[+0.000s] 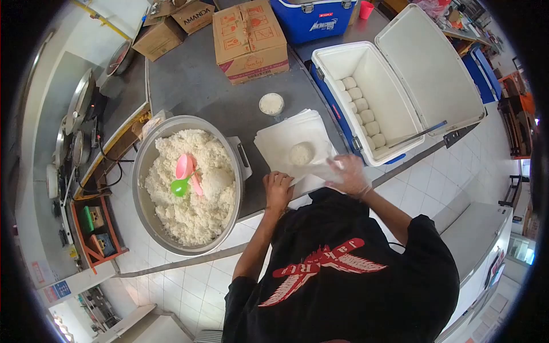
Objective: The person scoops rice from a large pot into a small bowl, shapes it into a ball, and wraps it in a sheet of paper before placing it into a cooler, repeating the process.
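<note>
A round mound of white rice (301, 154) sits on a stack of white wrapping paper (280, 139) at the counter's edge. My left hand (278, 190) is closed on the near left corner of the top sheet. At the near right edge, my right hand (347, 176), in a clear plastic glove, is closed on the same sheet; its fingers are slightly blurred. The sheet's near edge is raised between my hands. To the left stands a large metal pot (140, 197) of cooked rice (191, 217), with a pink scoop (184, 166) and a green scoop (179, 187) lying on it.
A small bowl of white food (271, 103) stands behind the paper. To the right, an open blue and white cooler (389, 86) holds several wrapped bundles (361, 104). A cardboard box (250, 40) and a closed blue cooler (320, 22) stand at the back.
</note>
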